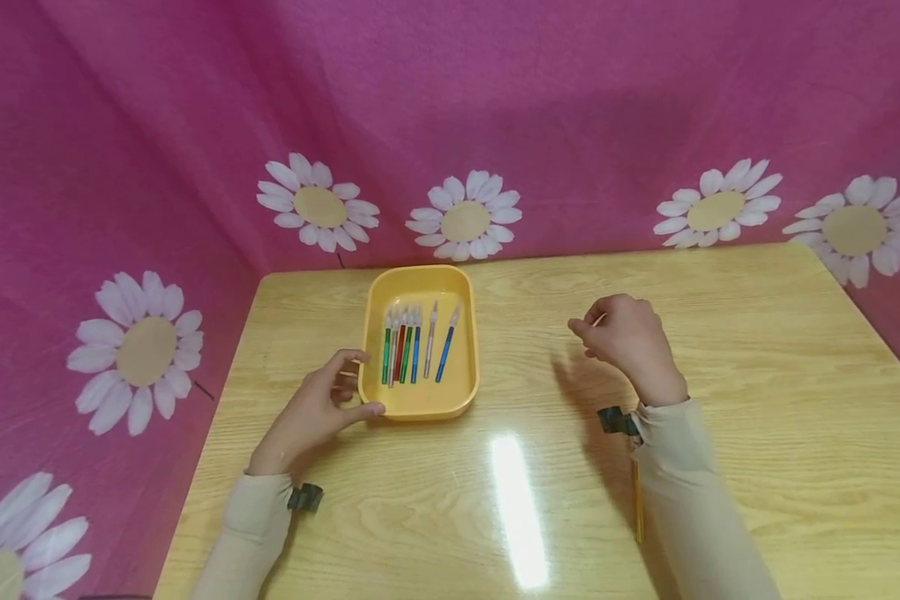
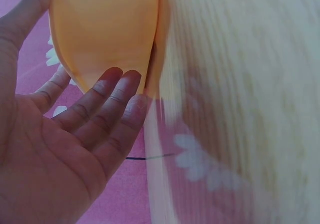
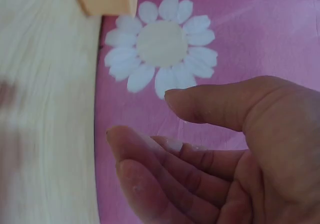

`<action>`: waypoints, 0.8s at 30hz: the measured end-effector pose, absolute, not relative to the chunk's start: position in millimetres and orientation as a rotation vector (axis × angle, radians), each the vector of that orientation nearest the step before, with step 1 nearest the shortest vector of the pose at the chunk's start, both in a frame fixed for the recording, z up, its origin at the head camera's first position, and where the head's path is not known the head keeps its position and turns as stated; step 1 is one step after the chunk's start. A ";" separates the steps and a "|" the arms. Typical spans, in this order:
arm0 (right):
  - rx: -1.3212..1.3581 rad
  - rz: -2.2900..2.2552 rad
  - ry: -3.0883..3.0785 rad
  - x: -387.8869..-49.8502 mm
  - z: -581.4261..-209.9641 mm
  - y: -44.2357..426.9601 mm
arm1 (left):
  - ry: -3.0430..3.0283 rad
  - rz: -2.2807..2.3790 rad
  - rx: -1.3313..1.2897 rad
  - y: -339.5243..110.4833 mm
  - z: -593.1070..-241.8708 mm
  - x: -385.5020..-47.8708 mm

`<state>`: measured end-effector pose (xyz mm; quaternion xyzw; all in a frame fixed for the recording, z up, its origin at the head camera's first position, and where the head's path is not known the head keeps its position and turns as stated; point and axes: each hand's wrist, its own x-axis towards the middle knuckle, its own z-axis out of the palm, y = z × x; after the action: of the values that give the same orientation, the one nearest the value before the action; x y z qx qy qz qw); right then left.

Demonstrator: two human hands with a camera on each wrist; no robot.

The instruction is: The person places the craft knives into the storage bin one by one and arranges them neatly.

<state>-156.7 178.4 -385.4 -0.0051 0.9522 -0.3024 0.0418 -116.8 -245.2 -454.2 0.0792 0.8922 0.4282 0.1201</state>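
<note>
A yellow plastic tray [image 1: 461,392] lies towards the left of the table. Inside it are several slim craft knives [image 1: 416,354] with green, red, blue and pinkish handles and pale, clear-capped tips, most bunched at the left. My left hand [image 1: 311,412] holds the tray at its near left corner, thumb at the near rim and index finger over the left rim. In the left wrist view, other fingers [image 2: 117,96] lie along its outer wall. Above the table, right of the tray, my right hand [image 1: 630,337] has bent fingers, with a gap between thumb and fingertips [image 3: 122,139] and nothing visible there.
A slim gold-coloured stick [image 1: 640,508] lies on the table beside my right forearm, partly hidden by the sleeve. Pink cloth [image 1: 570,125] with white flowers hangs behind and left of the wooden table [image 1: 780,400]. Dark wrist mounts [image 1: 617,421] sit at both cuffs.
</note>
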 end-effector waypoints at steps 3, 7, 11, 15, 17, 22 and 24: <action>-0.039 -0.856 2.953 -147.1 -389.8 192.4 | 2.588 1.255 0.212 -245.0 -453.7 -117.0; -0.051 -0.746 2.972 -132.9 -397.9 209.0 | 2.570 1.265 0.201 -244.9 -454.5 -117.5; -0.033 -0.662 2.954 -117.6 -406.5 221.7 | 2.588 1.250 0.206 -245.5 -455.0 -118.1; -0.054 -0.606 2.923 -102.4 -417.0 230.7 | 2.588 1.224 0.168 -246.0 -455.5 -118.3; -0.055 -0.584 2.898 -96.3 -421.3 233.2 | 2.582 1.219 0.147 -246.0 -455.7 -118.5; -0.048 -0.523 2.808 -88.5 -428.9 234.5 | 2.586 1.216 0.132 -245.4 -455.0 -117.8; -0.064 -0.509 2.787 -88.1 -433.4 234.3 | 2.586 1.218 0.129 -244.8 -454.5 -117.1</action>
<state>-88.1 234.3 -433.4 -0.0222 0.9719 -0.1774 0.1531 -117.1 -244.8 -454.5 0.0445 0.8949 0.4215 0.1397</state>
